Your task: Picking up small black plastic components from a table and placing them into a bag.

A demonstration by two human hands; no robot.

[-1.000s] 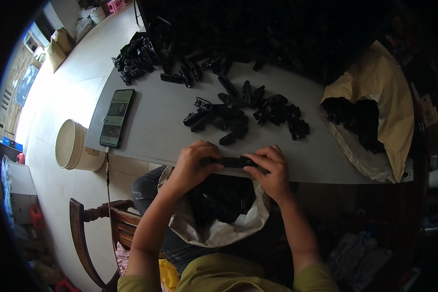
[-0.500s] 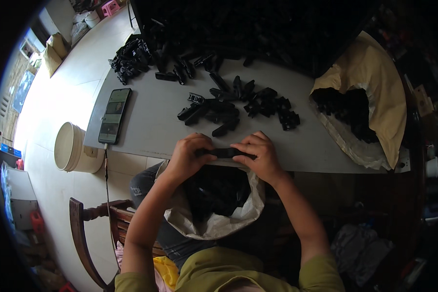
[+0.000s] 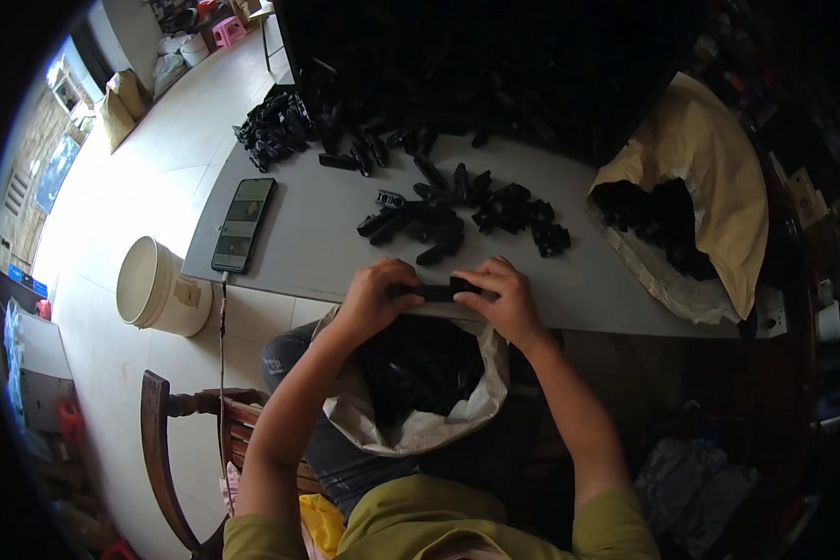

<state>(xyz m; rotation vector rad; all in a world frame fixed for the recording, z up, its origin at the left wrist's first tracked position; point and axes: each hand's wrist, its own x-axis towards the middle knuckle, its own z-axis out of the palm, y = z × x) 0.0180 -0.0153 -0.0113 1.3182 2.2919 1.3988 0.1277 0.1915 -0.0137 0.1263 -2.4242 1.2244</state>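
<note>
Between my two hands, at the table's near edge, is a long black plastic part [image 3: 436,293]. My left hand [image 3: 380,294] pinches its left end, and my right hand [image 3: 500,294] grips its right end with thumb and fingers. Right below them, on my lap, a white woven sack [image 3: 411,439] stands open with many dark parts inside. Just beyond my hands, loose black plastic parts [image 3: 425,224] lie in a cluster on the grey table [image 3: 299,252]. The exact kind of the held part is too dark to make out.
A phone [image 3: 243,224] with a cable lies on the table's left side. At right a tan sack [image 3: 728,205] spills dark parts. A big dark heap [image 3: 495,75] covers the back. A white bucket [image 3: 163,289] and a wooden chair [image 3: 156,439] stand at left.
The view has shifted slightly, so the table things appear a bit to the right. Both hands stay on the black part; my right fingers have changed their hold a little.
</note>
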